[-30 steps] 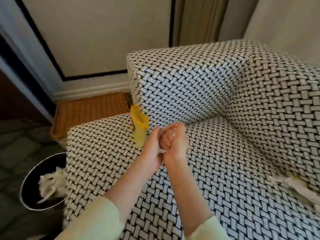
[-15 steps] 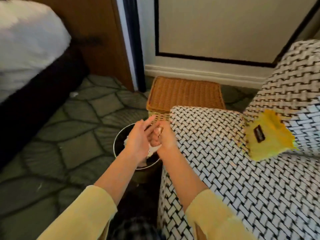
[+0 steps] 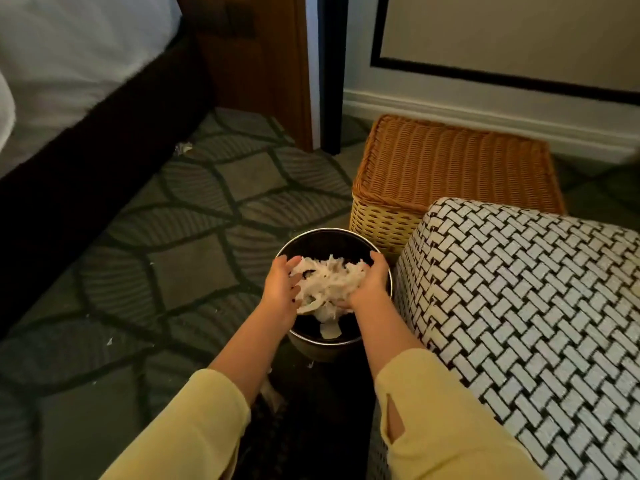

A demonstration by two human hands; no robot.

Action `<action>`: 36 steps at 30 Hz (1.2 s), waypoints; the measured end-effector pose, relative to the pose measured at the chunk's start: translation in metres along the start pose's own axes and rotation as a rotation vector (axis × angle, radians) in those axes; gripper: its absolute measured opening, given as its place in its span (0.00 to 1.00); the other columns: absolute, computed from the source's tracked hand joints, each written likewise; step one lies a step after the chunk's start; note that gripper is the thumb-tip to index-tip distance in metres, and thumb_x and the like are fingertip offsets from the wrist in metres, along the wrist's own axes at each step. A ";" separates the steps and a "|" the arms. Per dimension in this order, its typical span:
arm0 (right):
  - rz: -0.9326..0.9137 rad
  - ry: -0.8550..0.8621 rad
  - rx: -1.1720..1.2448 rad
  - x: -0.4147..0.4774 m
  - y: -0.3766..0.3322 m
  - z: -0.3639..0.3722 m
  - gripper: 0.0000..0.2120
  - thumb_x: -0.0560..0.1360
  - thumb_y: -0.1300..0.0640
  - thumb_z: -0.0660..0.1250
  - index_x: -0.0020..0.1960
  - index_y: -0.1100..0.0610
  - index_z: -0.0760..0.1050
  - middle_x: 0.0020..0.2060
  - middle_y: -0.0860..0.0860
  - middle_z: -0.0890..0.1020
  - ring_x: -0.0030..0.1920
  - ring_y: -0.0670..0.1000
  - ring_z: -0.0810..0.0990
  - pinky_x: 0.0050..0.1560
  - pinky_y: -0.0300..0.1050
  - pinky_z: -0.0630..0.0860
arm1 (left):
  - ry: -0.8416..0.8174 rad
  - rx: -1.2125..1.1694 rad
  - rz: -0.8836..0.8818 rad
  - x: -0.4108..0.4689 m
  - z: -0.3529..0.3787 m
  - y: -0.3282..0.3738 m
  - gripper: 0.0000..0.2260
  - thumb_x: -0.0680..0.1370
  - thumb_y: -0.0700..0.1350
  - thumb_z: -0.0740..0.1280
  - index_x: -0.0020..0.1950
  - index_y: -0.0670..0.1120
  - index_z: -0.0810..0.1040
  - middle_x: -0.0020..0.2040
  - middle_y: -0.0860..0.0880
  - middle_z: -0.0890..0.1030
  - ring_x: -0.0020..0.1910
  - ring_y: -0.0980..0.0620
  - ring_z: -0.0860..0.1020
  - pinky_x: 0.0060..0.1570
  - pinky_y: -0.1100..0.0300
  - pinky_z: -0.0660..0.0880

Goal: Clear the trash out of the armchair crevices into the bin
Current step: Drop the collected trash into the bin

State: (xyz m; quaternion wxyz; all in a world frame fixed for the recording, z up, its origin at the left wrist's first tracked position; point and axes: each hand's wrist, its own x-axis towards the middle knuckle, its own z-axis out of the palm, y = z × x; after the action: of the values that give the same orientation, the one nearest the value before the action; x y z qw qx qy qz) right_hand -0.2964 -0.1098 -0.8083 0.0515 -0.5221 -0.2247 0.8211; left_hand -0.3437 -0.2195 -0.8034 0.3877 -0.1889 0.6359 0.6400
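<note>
A round dark bin (image 3: 313,234) stands on the carpet beside the armchair's black-and-white woven arm (image 3: 519,292). A heap of white shredded paper trash (image 3: 327,282) fills its mouth. My left hand (image 3: 281,289) and my right hand (image 3: 370,285) hover over the bin, a hand's width apart, palms facing each other on either side of the heap. Fingers of both are spread and relaxed, touching the edges of the paper without gripping it. A single white scrap (image 3: 329,330) lies lower in the bin.
A wicker basket (image 3: 450,161) with a flat lid stands behind the bin, against the armchair. A bed with a dark frame (image 3: 86,140) runs along the left. A crumpled white scrap (image 3: 183,147) and small flecks lie on the patterned carpet (image 3: 194,216).
My view swung from the armchair seat to the bin. My clasped hands carried the paper over the bin, then parted and opened above it. The yellow wrapper is out of view.
</note>
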 end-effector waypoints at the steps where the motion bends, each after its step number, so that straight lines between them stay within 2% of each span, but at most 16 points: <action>1: 0.015 -0.002 0.052 -0.004 -0.003 -0.001 0.34 0.74 0.38 0.54 0.74 0.55 0.58 0.72 0.58 0.62 0.73 0.60 0.59 0.72 0.57 0.53 | -0.008 0.012 -0.017 0.001 -0.003 -0.003 0.22 0.81 0.54 0.48 0.70 0.49 0.68 0.74 0.43 0.63 0.74 0.44 0.59 0.71 0.48 0.54; 4: 0.099 -0.006 0.176 -0.009 -0.004 -0.003 0.32 0.77 0.38 0.49 0.75 0.54 0.54 0.74 0.58 0.57 0.74 0.62 0.53 0.72 0.62 0.45 | -0.015 -0.005 -0.055 0.000 -0.014 -0.009 0.23 0.80 0.56 0.48 0.71 0.50 0.66 0.74 0.42 0.62 0.74 0.44 0.58 0.72 0.48 0.53; 8: 0.043 -0.024 0.168 -0.014 0.005 -0.005 0.31 0.75 0.36 0.50 0.74 0.47 0.56 0.75 0.56 0.56 0.74 0.64 0.54 0.68 0.70 0.45 | -0.023 -0.040 -0.040 -0.012 -0.016 -0.007 0.23 0.80 0.56 0.48 0.72 0.49 0.66 0.73 0.42 0.65 0.73 0.43 0.60 0.71 0.47 0.54; 12: -0.019 -0.145 0.124 -0.048 -0.002 -0.011 0.30 0.76 0.36 0.47 0.75 0.47 0.55 0.76 0.53 0.53 0.75 0.61 0.51 0.69 0.70 0.43 | -0.051 -0.057 0.008 -0.043 -0.004 0.005 0.22 0.80 0.56 0.49 0.70 0.49 0.68 0.71 0.42 0.67 0.72 0.44 0.62 0.70 0.49 0.57; 16: -0.110 -0.359 0.049 -0.097 -0.006 -0.026 0.27 0.78 0.39 0.47 0.75 0.49 0.57 0.76 0.50 0.55 0.75 0.59 0.51 0.70 0.68 0.49 | -0.110 -0.097 0.042 -0.084 0.004 0.012 0.22 0.80 0.57 0.49 0.69 0.49 0.68 0.69 0.42 0.69 0.71 0.44 0.64 0.69 0.50 0.57; 18: -0.196 -0.387 0.049 -0.124 -0.011 -0.043 0.25 0.80 0.42 0.48 0.73 0.51 0.61 0.74 0.52 0.60 0.74 0.58 0.57 0.69 0.66 0.56 | -0.138 -0.113 0.065 -0.106 0.007 0.016 0.23 0.80 0.57 0.48 0.70 0.49 0.67 0.69 0.43 0.70 0.70 0.45 0.64 0.69 0.50 0.57; 21: -0.313 -0.363 0.164 -0.160 -0.023 -0.085 0.19 0.81 0.50 0.52 0.69 0.54 0.66 0.69 0.56 0.69 0.68 0.58 0.68 0.66 0.60 0.66 | -0.217 -0.046 0.144 -0.148 0.030 0.018 0.22 0.81 0.56 0.46 0.70 0.49 0.66 0.69 0.44 0.71 0.69 0.46 0.66 0.67 0.51 0.59; 23: -0.344 -0.319 0.290 -0.180 -0.033 -0.117 0.18 0.81 0.52 0.51 0.69 0.55 0.66 0.68 0.56 0.70 0.67 0.58 0.69 0.65 0.58 0.68 | -0.308 0.045 0.206 -0.177 0.056 0.014 0.22 0.82 0.55 0.46 0.70 0.48 0.67 0.67 0.44 0.72 0.69 0.45 0.67 0.66 0.50 0.61; 26: -0.392 -0.251 0.414 -0.212 -0.047 -0.162 0.18 0.81 0.53 0.51 0.69 0.54 0.67 0.65 0.55 0.73 0.63 0.57 0.72 0.58 0.55 0.72 | -0.460 0.159 0.264 -0.220 0.102 -0.003 0.21 0.81 0.56 0.47 0.68 0.49 0.68 0.62 0.46 0.75 0.66 0.46 0.69 0.63 0.51 0.63; 28: -0.437 -0.216 0.437 -0.234 -0.055 -0.193 0.18 0.81 0.53 0.51 0.69 0.54 0.66 0.63 0.54 0.74 0.60 0.56 0.73 0.58 0.54 0.72 | -0.530 0.182 0.263 -0.246 0.131 -0.018 0.21 0.81 0.56 0.47 0.67 0.50 0.70 0.61 0.47 0.76 0.64 0.47 0.70 0.62 0.52 0.64; 31: -0.521 -0.176 0.500 -0.263 -0.063 -0.242 0.18 0.81 0.55 0.51 0.69 0.55 0.66 0.61 0.54 0.75 0.61 0.57 0.73 0.58 0.54 0.72 | -0.630 0.203 0.230 -0.278 0.168 -0.046 0.21 0.82 0.55 0.46 0.67 0.49 0.69 0.65 0.45 0.74 0.65 0.46 0.70 0.63 0.51 0.65; 34: -0.558 -0.150 0.610 -0.287 -0.067 -0.293 0.19 0.81 0.55 0.50 0.70 0.54 0.65 0.65 0.53 0.73 0.66 0.56 0.70 0.61 0.53 0.69 | -0.697 0.278 0.212 -0.304 0.197 -0.071 0.21 0.82 0.55 0.46 0.65 0.49 0.70 0.65 0.46 0.74 0.63 0.47 0.71 0.65 0.49 0.63; 36: -0.608 -0.101 0.667 -0.303 -0.067 -0.330 0.19 0.81 0.55 0.50 0.70 0.54 0.65 0.67 0.53 0.72 0.64 0.56 0.71 0.60 0.51 0.69 | -0.750 0.318 0.201 -0.322 0.218 -0.090 0.18 0.81 0.55 0.47 0.60 0.50 0.72 0.64 0.46 0.75 0.61 0.47 0.72 0.64 0.49 0.64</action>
State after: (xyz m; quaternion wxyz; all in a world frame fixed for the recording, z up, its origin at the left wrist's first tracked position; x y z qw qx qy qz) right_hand 0.1198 -0.0425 -0.6439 0.4445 -0.3464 -0.0932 0.8208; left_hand -0.0206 -0.1022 -0.6009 0.5523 0.1824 0.5569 0.5930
